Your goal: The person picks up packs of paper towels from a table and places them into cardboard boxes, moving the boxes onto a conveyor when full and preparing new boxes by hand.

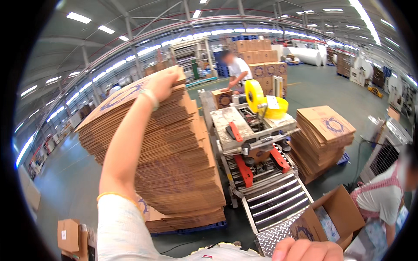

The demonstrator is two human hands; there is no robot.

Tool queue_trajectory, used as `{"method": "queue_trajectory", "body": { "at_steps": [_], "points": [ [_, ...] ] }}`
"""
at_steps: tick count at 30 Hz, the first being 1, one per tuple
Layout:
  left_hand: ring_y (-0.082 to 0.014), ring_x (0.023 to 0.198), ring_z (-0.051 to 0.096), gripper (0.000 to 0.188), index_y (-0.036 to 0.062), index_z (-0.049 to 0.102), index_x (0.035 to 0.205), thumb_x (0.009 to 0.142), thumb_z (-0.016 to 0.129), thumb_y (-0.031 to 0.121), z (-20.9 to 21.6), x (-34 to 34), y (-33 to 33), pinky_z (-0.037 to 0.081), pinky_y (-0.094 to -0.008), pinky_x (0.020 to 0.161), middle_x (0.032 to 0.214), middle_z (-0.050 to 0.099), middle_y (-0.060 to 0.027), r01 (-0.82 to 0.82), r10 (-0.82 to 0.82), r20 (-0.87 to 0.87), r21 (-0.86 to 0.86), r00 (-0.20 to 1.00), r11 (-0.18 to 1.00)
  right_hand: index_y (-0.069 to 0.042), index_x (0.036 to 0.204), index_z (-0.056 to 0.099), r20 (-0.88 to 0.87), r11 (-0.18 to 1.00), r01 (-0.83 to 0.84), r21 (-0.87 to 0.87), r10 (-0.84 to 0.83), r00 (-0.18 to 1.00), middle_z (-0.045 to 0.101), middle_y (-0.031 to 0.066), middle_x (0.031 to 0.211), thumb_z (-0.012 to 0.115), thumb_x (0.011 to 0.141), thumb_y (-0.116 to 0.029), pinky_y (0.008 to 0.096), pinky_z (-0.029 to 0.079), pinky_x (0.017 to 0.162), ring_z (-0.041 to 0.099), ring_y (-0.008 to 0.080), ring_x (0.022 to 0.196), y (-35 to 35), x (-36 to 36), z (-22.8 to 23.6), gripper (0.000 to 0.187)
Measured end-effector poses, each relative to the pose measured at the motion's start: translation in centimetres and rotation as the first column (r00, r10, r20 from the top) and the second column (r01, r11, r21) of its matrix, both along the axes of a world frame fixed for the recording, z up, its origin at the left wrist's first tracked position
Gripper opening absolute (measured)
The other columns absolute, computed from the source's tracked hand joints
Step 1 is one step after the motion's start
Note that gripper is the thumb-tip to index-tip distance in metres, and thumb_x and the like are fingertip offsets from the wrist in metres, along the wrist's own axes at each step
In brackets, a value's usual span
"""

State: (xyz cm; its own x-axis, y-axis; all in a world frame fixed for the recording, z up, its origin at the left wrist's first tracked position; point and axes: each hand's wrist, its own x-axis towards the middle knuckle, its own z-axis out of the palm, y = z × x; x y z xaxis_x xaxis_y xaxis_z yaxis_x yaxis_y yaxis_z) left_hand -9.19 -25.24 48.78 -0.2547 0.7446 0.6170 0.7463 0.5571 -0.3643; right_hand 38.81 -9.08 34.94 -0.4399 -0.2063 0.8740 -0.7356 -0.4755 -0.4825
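My left hand (163, 84) reaches up to a tall stack of flattened cardboard boxes (174, 143). Its fingers curl over the edge of the topmost flattened cardboard box (126, 91), which is brown with a dark printed ring. At the lower edge of the view, my right hand (307, 250) has its fingers curled in; whatever they may hold is hidden. Just beyond it, at the end of the roller conveyor (278, 198), stands an open carton (344, 215) with blue-and-white packs inside.
A carton-taping machine (233, 124) with yellow tape rolls (254, 96) stands ahead, another carton inside it. A shorter stack of flattened boxes (324, 126) is to its right. One co-worker (241, 71) handles a carton beyond the machine; another (383, 195) bends at the right.
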Motion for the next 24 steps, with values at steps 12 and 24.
{"method": "queue_trajectory", "body": {
  "at_steps": [12,24],
  "points": [
    [-0.0237,0.073,0.061,0.025,0.0102,0.056,0.081,0.087,0.074,0.027,2.0,9.9,4.9,0.05,-0.0368,0.066,0.073,0.059,-0.0029,0.281,-0.129,-0.627,0.149,0.768,0.948,-0.005,0.104,0.077,-0.122,0.983,0.168,0.067,-0.159,0.98,0.068,0.0101,0.106,0.054,0.103,-0.031,0.0476,0.03,0.112,0.056,0.0255,0.1,0.0,4.6,-0.3,0.035],
    [-0.0223,0.054,0.049,0.067,0.0096,0.044,0.064,0.079,0.064,0.072,-2.0,29.5,17.4,0.04,-0.0338,0.051,0.06,0.041,-0.003,0.976,-0.906,-0.376,-0.013,0.195,0.215,-0.003,0.157,0.026,0.263,-0.113,0.754,0.648,-0.895,-0.36,0.029,0.0235,0.159,0.083,0.079,-0.041,0.0468,0.024,0.121,0.029,0.0377,0.149,1.1,6.0,-17.5,0.103]
  ]
}}
